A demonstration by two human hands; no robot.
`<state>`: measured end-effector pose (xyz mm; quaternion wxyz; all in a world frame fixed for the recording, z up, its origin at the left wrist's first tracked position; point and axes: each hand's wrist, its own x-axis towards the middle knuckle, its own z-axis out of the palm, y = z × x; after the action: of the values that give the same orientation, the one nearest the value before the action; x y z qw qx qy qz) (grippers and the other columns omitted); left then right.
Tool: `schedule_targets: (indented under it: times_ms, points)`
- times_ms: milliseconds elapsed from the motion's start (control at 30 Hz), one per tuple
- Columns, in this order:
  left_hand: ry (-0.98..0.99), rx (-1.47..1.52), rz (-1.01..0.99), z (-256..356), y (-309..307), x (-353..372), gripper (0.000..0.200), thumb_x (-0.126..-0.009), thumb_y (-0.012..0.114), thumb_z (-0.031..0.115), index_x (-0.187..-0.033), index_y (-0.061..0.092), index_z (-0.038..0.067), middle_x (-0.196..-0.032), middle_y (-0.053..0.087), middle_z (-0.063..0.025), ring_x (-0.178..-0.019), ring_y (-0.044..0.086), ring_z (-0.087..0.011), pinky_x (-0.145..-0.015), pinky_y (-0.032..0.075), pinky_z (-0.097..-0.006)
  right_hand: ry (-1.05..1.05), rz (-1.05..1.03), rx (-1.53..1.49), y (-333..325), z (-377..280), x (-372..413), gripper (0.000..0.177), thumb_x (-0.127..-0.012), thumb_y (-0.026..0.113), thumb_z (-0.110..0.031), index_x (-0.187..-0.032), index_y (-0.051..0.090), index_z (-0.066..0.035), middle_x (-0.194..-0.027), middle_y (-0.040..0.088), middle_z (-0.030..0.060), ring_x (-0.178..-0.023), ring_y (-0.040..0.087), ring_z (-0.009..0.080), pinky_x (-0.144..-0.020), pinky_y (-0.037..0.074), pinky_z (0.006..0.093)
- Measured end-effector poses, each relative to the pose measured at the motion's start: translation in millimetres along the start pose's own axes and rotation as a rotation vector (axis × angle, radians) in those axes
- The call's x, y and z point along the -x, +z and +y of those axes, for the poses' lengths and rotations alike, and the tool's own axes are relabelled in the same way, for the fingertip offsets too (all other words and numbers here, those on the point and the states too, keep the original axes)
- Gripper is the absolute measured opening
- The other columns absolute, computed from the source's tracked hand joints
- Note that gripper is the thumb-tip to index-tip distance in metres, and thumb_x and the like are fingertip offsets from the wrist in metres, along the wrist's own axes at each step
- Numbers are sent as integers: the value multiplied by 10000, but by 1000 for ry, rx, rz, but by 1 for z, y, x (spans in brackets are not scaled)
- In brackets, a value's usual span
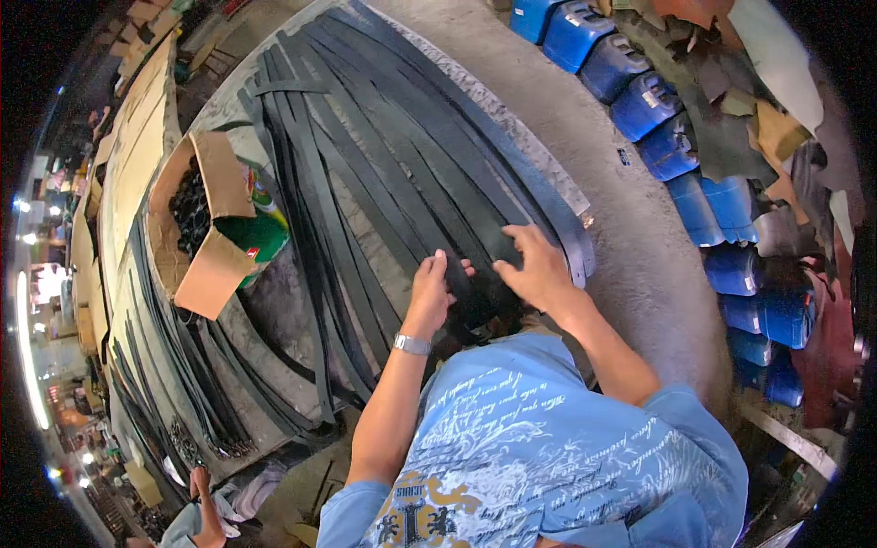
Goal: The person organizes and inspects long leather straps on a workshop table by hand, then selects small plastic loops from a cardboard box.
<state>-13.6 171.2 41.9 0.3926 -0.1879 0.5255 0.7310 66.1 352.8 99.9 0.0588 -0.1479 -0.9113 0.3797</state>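
Observation:
Long flat black straps, which look like leather, lie side by side along the table (575, 197). My left hand (431, 294), with a metal watch at its wrist, is at the near ends of the straps. Its fingers curl round a black strap (457, 282), and the fingertips show on the far side. Just to the right, my right hand (537, 268) hovers over or touches the strap ends, thumb and forefinger spread apart. Whether its lower fingers touch a strap is hidden.
A cardboard box (224, 173) of small black pieces stands left on the table. More narrow straps (174, 365) hang over the near left edge, by another person's hand (199, 481). Blue plastic jugs (644, 105) and hides (731, 114) line the right, beyond the concrete floor (639, 265).

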Motion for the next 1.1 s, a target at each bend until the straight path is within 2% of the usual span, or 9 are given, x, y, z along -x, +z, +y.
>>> schedule_targets:
  times_ms: [100, 233, 400, 633, 733, 800, 900, 933, 1100]
  points:
    - [-105, 41, -130, -9, 10, 3, 398, -977, 496, 546, -828, 502, 177, -655, 361, 59, -613, 479, -91, -520, 406, -255, -109, -32, 19, 6, -20, 5, 539, -788, 725, -238, -1267, 552, -60, -1083, 582, 169, -967, 614, 369, -821, 513, 439]
    - [-18, 134, -185, -2, 27, 15, 316, -987, 581, 264, -1207, 486, 58, -1038, 647, -51, -916, 642, -176, -755, 558, -370, -107, -111, 49, 19, -17, 18, 586, -812, 716, -259, -1339, 521, -90, -1127, 548, 165, -1031, 576, 378, -867, 491, 459]
    - [253, 108, -225, 8, 25, 22, 284, -988, 563, 193, -1220, 507, 41, -1196, 648, -101, -1073, 610, -202, -935, 494, -383, -135, -196, -141, 21, -15, 38, 550, -833, 717, -259, -1315, 548, -55, -1136, 558, 169, -1035, 576, 364, -905, 465, 428]
    - [431, -549, 104, 65, 7, 86, 254, -870, 722, 199, -972, 562, 30, -817, 644, -46, -598, 562, -74, -515, 463, -240, 153, -436, -756, 34, -23, 20, 559, -971, 573, -363, -1367, 470, 17, -1161, 617, 154, -1072, 598, 270, -922, 464, 360]
    - [319, -772, 70, 85, 6, 126, 262, -867, 723, 179, -1005, 573, 15, -837, 634, -10, -678, 574, -90, -586, 464, -243, 402, -616, -1179, 54, -53, -17, 658, -1001, 529, -367, -1509, 244, -61, -1076, 636, 125, -976, 625, 194, -822, 525, 349]
    - [690, -994, 14, 67, -15, 136, 324, -819, 749, 199, -977, 550, -2, -727, 634, -108, -613, 575, -203, -590, 481, -349, 311, -697, -1403, 66, -79, -53, 734, -972, 592, -304, -1499, 172, -13, -1032, 647, 152, -873, 649, 211, -739, 554, 337]
    - [440, -1121, 25, 69, -31, 176, 357, -813, 739, 231, -895, 489, -10, -742, 597, -254, -654, 623, -381, -598, 479, -404, 320, -531, -1527, 85, -103, -95, 933, -867, 701, -104, -1463, 9, 83, -984, 656, 175, -773, 646, 216, -660, 565, 358]
    - [404, -1171, 32, 70, -37, 191, 361, -818, 736, 247, -905, 499, -11, -758, 607, -264, -692, 626, -421, -604, 480, -420, 357, -368, -1479, 80, -122, -103, 534, -820, 738, -92, -1231, 406, -13, -955, 657, 141, -740, 644, 221, -596, 553, 376]
    - [256, -991, 202, 13, -110, 248, 340, -838, 703, 250, -1019, 544, 10, -736, 645, -226, -676, 669, -338, -603, 485, -420, 254, -252, -1482, 82, -125, -166, 655, -843, 706, -65, -1357, 301, -42, -983, 645, 140, -722, 625, 217, -616, 561, 402]
